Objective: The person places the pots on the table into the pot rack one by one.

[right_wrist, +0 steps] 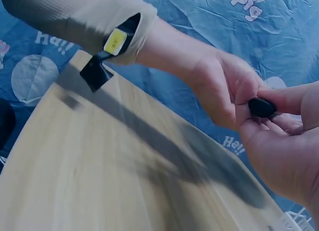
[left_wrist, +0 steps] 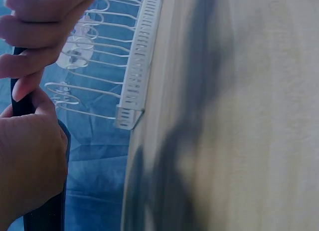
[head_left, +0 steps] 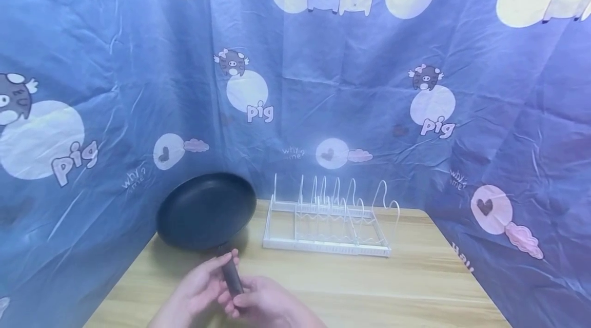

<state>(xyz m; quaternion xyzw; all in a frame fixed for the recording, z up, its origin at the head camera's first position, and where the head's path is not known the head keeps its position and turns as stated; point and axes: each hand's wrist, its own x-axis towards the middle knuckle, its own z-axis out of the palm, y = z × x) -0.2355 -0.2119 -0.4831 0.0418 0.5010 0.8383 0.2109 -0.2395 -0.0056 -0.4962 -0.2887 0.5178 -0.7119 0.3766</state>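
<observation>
A black frying pan [head_left: 207,211] is held tilted over the left part of the table, its dark inside facing me in the head view. My left hand [head_left: 200,283] grips the handle [head_left: 232,276] close to the pan. Lower on the same handle, my right hand [head_left: 265,300] pinches the end between thumb and fingers. The right wrist view shows the handle's rounded tip [right_wrist: 261,107] between both hands. In the left wrist view only the pan's edge [left_wrist: 45,216] appears, below the left hand [left_wrist: 32,158].
A white wire rack [head_left: 325,223] with upright loops stands at the back of the wooden table [head_left: 369,287], right of the pan. Blue cloth [head_left: 323,87] printed with pigs surrounds the table at the back and sides.
</observation>
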